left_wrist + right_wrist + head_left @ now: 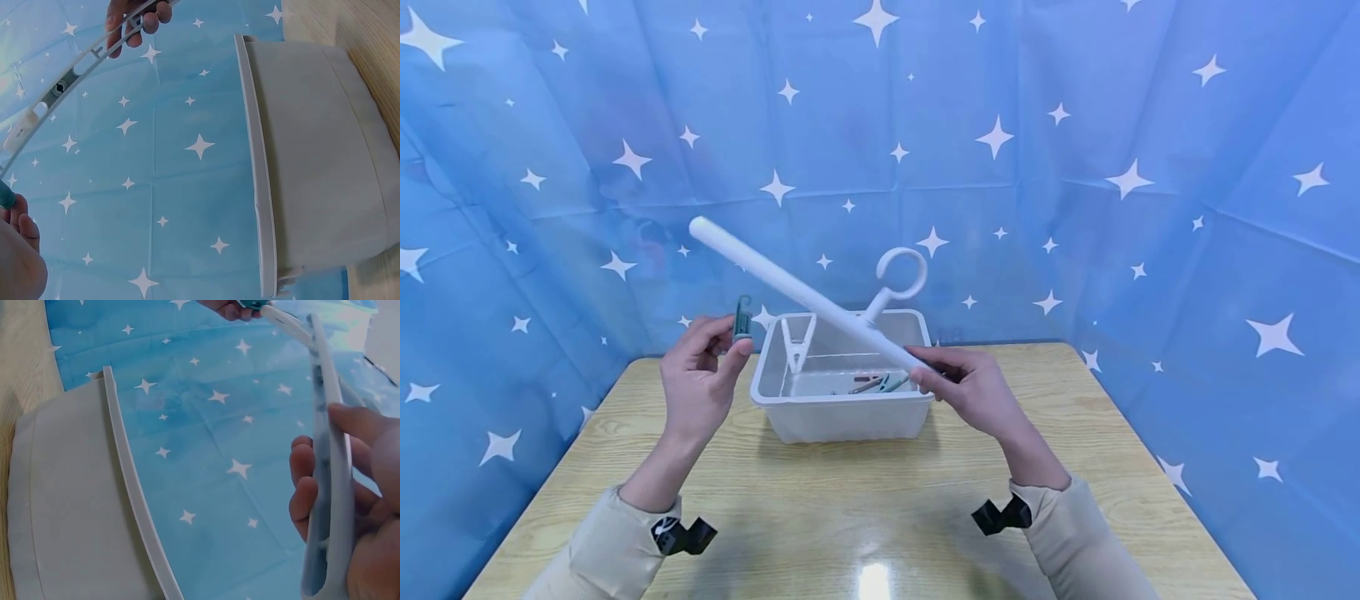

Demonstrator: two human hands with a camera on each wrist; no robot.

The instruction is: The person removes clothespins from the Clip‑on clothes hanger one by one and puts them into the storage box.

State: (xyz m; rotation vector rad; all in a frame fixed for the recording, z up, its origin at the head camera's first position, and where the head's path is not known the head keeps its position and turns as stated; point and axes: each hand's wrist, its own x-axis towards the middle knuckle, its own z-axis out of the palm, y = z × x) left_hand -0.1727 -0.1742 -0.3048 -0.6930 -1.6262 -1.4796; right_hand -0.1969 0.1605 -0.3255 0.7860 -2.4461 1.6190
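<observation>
My right hand grips a white clothes hanger near its right end, thumb and fingers on either side. The hanger slants up to the left above the bin, its hook upward. Its hollow, ribbed underside shows in the right wrist view. My left hand pinches a green clip with a small hook on top, left of the bin and apart from the bar in the head view. Below the bar shows a white forked piece; whether it is attached, I cannot tell.
A white plastic bin stands on the wooden table, below and between the hands. Several small clips, green and brownish, lie inside it. Blue star-patterned cloth surrounds the table at the back and sides.
</observation>
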